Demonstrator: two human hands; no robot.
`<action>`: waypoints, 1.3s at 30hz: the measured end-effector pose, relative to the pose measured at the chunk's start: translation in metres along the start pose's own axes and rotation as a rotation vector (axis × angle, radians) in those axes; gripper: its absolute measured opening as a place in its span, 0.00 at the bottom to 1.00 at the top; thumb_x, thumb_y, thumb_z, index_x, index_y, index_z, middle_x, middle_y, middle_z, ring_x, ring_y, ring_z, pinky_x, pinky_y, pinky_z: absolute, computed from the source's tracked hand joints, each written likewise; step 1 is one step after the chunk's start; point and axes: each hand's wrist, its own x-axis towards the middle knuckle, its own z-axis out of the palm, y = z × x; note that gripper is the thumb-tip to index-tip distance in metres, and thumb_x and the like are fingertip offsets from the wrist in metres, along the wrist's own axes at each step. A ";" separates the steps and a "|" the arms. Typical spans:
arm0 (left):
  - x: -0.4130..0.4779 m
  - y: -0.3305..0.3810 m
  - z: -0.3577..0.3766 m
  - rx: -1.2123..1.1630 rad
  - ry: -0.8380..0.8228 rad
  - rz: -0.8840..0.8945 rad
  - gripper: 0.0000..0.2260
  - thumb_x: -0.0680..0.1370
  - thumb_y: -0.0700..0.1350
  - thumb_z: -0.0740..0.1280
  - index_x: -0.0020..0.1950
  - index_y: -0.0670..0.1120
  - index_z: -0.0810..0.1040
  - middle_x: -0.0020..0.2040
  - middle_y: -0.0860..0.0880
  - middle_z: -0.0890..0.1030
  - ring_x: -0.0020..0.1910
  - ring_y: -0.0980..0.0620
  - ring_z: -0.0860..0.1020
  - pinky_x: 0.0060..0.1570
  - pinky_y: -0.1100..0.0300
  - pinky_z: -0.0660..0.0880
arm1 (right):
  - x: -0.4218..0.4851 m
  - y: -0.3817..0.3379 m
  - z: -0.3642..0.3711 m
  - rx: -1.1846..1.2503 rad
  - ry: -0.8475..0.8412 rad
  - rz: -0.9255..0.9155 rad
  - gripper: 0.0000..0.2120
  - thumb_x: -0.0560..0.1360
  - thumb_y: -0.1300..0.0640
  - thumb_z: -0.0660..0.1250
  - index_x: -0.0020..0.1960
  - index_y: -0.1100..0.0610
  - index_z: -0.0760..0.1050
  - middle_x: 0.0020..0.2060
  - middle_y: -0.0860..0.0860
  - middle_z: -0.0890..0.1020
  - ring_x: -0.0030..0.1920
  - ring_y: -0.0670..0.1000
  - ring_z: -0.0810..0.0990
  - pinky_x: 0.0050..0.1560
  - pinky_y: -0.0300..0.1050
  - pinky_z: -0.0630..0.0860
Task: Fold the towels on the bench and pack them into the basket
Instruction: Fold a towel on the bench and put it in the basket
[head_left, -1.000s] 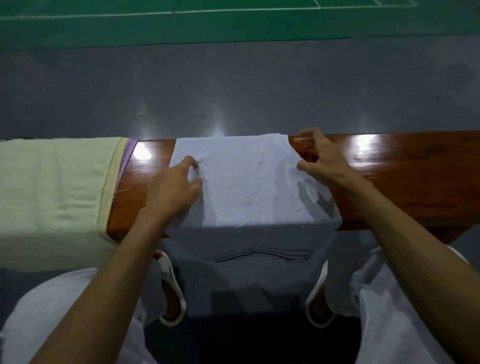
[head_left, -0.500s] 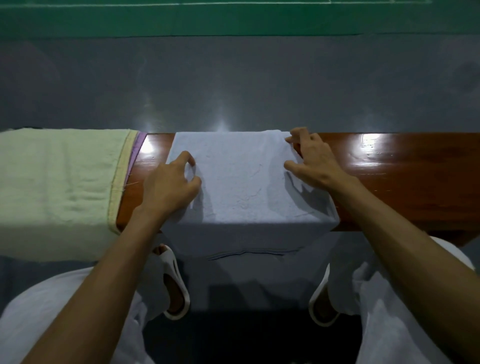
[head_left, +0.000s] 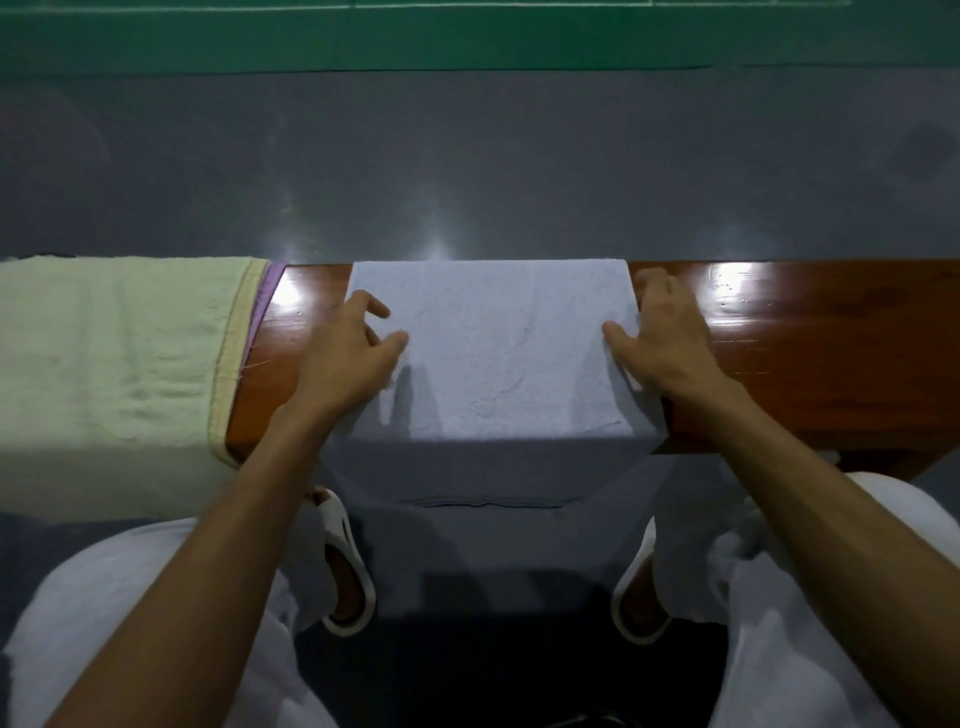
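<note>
Flattening the blue towel (head_left: 498, 353) before folding
My left grip (head_left: 358, 353) and right grip (head_left: 660, 338) rest spread at its side edges where it drapes the table (head_left: 810, 343); I should smooth outward evenly.

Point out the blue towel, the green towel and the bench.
blue towel (head_left: 498, 353), head view, middle of its flat top.
green towel (head_left: 114, 364), head view, its top face.
bench (head_left: 831, 364), head view, bare wood towards the right end.

The pale green towel (head_left: 114, 374) is cut off by the left edge, and the purple towel (head_left: 264, 301) under it shows only a thin strip. The left hand (head_left: 348, 364) hides the left border of the blue towel (head_left: 509, 353). The bench (head_left: 831, 353) runs out at the right edge.
</note>
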 end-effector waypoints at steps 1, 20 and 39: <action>-0.002 0.000 -0.003 0.028 0.079 -0.026 0.14 0.81 0.52 0.70 0.65 0.51 0.73 0.46 0.50 0.82 0.42 0.52 0.81 0.43 0.59 0.77 | -0.005 0.000 -0.002 -0.006 0.022 0.051 0.23 0.76 0.44 0.72 0.63 0.56 0.69 0.58 0.55 0.76 0.56 0.57 0.77 0.57 0.58 0.80; -0.013 -0.005 -0.004 0.090 0.179 0.011 0.07 0.82 0.50 0.69 0.53 0.48 0.73 0.48 0.48 0.79 0.44 0.50 0.78 0.47 0.54 0.75 | -0.001 0.012 -0.027 0.357 0.070 0.240 0.07 0.81 0.58 0.67 0.57 0.60 0.74 0.50 0.52 0.77 0.50 0.53 0.77 0.37 0.32 0.66; -0.015 -0.022 -0.023 -0.058 -0.043 0.071 0.21 0.76 0.45 0.77 0.68 0.47 0.80 0.59 0.48 0.82 0.56 0.50 0.79 0.55 0.56 0.78 | -0.019 0.035 -0.046 0.533 -0.219 0.039 0.19 0.72 0.62 0.78 0.62 0.57 0.81 0.58 0.52 0.80 0.56 0.52 0.79 0.47 0.33 0.75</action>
